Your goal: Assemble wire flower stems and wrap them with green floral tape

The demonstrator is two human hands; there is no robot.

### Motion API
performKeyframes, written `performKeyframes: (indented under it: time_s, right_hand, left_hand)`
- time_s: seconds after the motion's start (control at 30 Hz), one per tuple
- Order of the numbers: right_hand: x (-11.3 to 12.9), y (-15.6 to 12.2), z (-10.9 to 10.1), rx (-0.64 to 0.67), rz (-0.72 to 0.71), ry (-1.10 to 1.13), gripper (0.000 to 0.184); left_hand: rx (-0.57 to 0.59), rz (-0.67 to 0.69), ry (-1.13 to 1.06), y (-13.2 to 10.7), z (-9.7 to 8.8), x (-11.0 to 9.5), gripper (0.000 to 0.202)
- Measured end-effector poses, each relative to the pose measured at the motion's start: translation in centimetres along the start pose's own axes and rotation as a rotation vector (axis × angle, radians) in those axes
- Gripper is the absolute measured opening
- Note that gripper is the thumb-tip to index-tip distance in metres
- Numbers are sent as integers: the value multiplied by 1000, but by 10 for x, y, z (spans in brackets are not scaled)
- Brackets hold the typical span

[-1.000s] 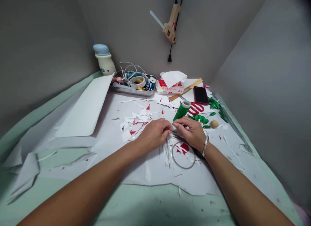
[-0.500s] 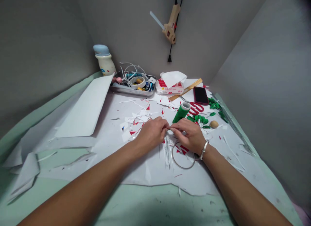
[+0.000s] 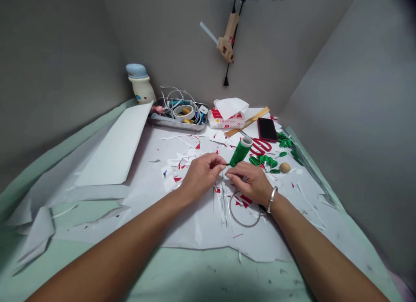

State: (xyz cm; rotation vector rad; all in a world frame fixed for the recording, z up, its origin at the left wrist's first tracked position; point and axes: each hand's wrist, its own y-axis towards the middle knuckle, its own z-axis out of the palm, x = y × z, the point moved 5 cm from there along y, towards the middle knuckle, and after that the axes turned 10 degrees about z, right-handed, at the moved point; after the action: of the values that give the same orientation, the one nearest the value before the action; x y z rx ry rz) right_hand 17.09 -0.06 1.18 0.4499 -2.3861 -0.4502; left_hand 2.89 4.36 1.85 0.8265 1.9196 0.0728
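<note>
My left hand and my right hand meet fingertip to fingertip over the white paper sheet. Both are pinched shut on a small thin piece I cannot make out; a short green bit shows between the fingertips. A green roll lies just beyond them. Under my right wrist, which wears a silver bangle, rests a metal wire ring. Thin white paper strips and red and white scraps lie around the hands.
Red-handled scissors, green leaf pieces, a tan ball, a dark phone, a wooden ruler, a tissue pack, a metal tray of cables, a bottle. A glue gun hangs on the wall.
Both hands have shifted slightly left and away from me, closer to the green roll, staying pinched together. The view has tilted a little.
</note>
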Motion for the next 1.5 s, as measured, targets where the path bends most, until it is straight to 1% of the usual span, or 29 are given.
performKeyframes:
  time_s: [0.07, 0.13, 0.23, 0.3, 0.4, 0.6, 0.73, 0.87, 1.1, 1.27, 1.4, 1.5]
  right_hand:
    - [5, -2, -1, -5, -53, -43, 13]
    - [8, -3, -3, -34, -83, -62, 12]
    - [7, -3, -8, -98, -82, -77, 12]
    - [4, -2, -11, -123, -64, -82, 13]
    - [-2, 0, -13, -130, -16, -46, 14]
    - [-17, 3, -11, -76, 138, 119, 14]
    - [-18, 3, -11, -73, 166, 153, 16]
    - [-17, 2, -11, -80, 159, 139, 17]
    - [-14, 3, -15, -144, 131, 132, 16]
    - [-12, 3, -15, -151, 119, 131, 15]
    - [-12, 2, -15, -160, 123, 147, 14]
    - [-12, 2, -15, -156, 126, 153, 14]
  left_hand:
    - [-17, 28, 102, 0, 0, 0, 12]
    - [1, 65, 192, -1, 1, -1, 14]
    - [78, 108, 273, -2, 7, -1, 16]
    - [141, 126, 282, -2, 11, -2, 18]
    - [211, 101, 204, -3, 14, -4, 18]
    - [291, -116, -100, -3, 15, -1, 15]
    - [271, -143, -247, -2, 15, 2, 16]
    - [281, -161, -287, -2, 15, 3, 16]
    - [277, -166, -227, -3, 16, 3, 15]
    - [280, -192, -215, -4, 18, 5, 16]
    - [255, -212, -201, -4, 18, 7, 16]
    - [225, -204, -218, -4, 17, 7, 24]
